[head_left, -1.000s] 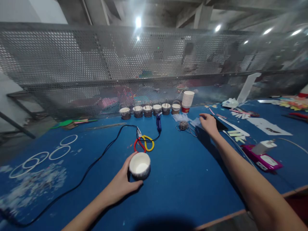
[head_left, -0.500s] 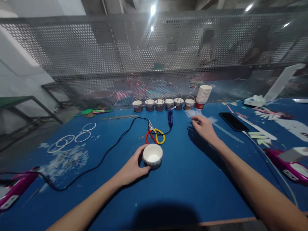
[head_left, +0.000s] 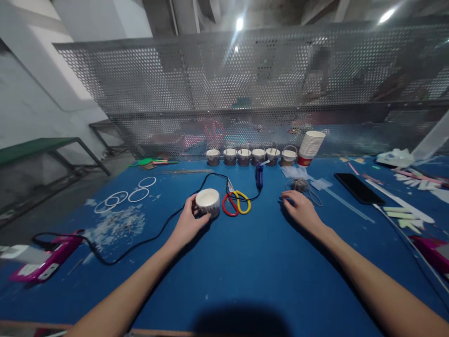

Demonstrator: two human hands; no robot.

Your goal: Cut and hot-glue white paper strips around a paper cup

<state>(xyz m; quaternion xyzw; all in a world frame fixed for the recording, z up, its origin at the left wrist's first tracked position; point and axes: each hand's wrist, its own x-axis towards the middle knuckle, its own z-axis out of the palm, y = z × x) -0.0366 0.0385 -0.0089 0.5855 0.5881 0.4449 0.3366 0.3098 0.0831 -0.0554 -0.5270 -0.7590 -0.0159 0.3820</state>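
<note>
My left hand is wrapped round the side of a small cup with a white inside and a grey patterned outside. The cup rests on the blue table just left of the scissors with red and yellow handles. Over on the right, my right hand hovers low at the table, fingers bent and apart, holding nothing that shows. Just beyond its fingers lies a small grey ball of string with loose loops. A blue glue gun lies between the hands, farther back.
Several small cups with handles line the back, beside a stack of paper cups. White rings and scraps lie left, near a pink power strip and black cord. A black phone is at the right.
The view has shifted. My left hand has brought the cup back and left, nearer the scissors. My right hand has drawn back a little, and the ball of string now shows beyond it.
</note>
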